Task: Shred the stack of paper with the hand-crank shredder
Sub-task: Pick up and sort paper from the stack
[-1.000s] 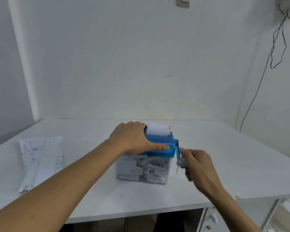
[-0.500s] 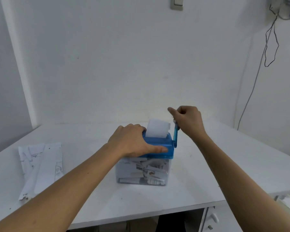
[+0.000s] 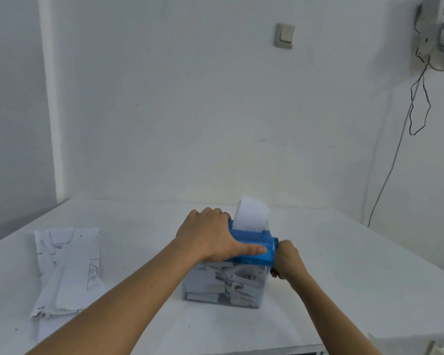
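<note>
The right hand (image 3: pixel 288 260) is clenched low at the right side of the shredder (image 3: pixel 251 245), apparently round the crank handle, which the fist hides; the left hand (image 3: pixel 210 239) grips the blue top, thumb along the front and fingers over the back, probably to stop the light box twisting under the cranking; a white sheet (image 3: pixel 252 213) stands part-fed in the slot; strips fill the clear bin (image 3: pixel 223 283); the stack of paper (image 3: pixel 67 267) waits well to the left on the table (image 3: pixel 343 278).

I have one view, from the head: it faces forward and slightly down across the table (image 3: pixel 343 265), close on the shredder (image 3: pixel 251 242), wall (image 3: pixel 190 98) filling the upper half.
</note>
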Demonstrator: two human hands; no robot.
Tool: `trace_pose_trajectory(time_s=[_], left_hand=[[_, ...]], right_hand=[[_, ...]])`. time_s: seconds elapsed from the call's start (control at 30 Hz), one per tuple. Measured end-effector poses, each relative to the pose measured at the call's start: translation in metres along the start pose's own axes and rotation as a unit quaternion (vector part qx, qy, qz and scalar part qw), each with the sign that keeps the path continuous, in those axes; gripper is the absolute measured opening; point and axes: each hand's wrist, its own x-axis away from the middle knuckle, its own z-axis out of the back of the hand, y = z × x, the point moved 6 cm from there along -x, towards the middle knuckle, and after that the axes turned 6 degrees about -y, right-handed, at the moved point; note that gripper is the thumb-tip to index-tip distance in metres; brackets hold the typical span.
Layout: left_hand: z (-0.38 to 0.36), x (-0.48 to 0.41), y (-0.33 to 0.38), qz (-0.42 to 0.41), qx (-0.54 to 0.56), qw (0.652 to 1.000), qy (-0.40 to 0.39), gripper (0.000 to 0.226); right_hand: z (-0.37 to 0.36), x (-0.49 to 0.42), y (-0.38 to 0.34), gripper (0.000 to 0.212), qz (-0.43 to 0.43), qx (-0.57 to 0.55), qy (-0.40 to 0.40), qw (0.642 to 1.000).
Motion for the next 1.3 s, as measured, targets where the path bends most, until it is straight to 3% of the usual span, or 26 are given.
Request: trace_pose_trajectory(time_s=[0.2,0.4,0.53,0.67,0.73,0.97,1.1,1.3], left_hand=[[0.001,0.002,-0.002,0.009,0.002,1.000,0.000,0.100],[0.001,-0.003,-0.003,0.000,-0.012,1.000,-0.027,0.101],[0.001,-0.001,-0.001,-0.003,-0.006,1.000,-0.029,0.093],[0.003,0.001,-0.001,-0.010,0.016,1.000,-0.016,0.086],[0.003,0.001,-0.001,-0.011,0.020,1.000,-0.015,0.088],[0.001,-0.001,-0.002,-0.014,0.007,1.000,-0.015,0.093],[0.001,-0.001,-0.002,-0.007,0.003,1.000,-0.013,0.095],[0.003,0.000,0.000,-0.006,0.003,1.000,-0.015,0.087]], right_hand=[[-0.005,0.048,0.013,0.042,0.041,-0.131,0.005,0.991],[0.013,0.102,0.004,0.036,0.145,-0.187,-0.031,0.971],[0.048,0.118,-0.018,0.034,0.232,-0.195,-0.108,0.947],[0.069,0.090,-0.037,0.056,0.288,-0.213,-0.094,0.929],[0.073,0.069,-0.043,0.061,0.285,-0.247,-0.065,0.924],[0.076,0.021,-0.058,0.024,0.259,-0.193,0.110,0.940],[0.066,0.005,-0.054,0.029,0.233,-0.179,0.141,0.945],[0.033,-0.013,-0.031,0.034,0.151,-0.146,0.126,0.970]])
